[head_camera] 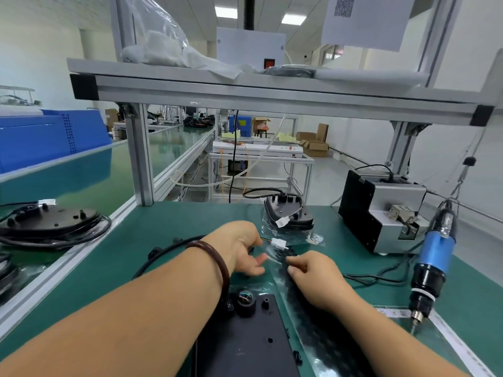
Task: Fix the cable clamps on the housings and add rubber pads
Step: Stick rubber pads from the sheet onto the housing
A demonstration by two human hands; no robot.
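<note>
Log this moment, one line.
right hand: pinching rubber pad sheet | left hand: open beside it | housing: between forearms | electric screwdriver: hanging

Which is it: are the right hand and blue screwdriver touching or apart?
Apart. The head view shows green mat between the right hand and the blue screwdriver.

Matt black plastic housing (245, 346), glossy clear pad sheet (321, 330), matt green mat (163, 235)
</note>
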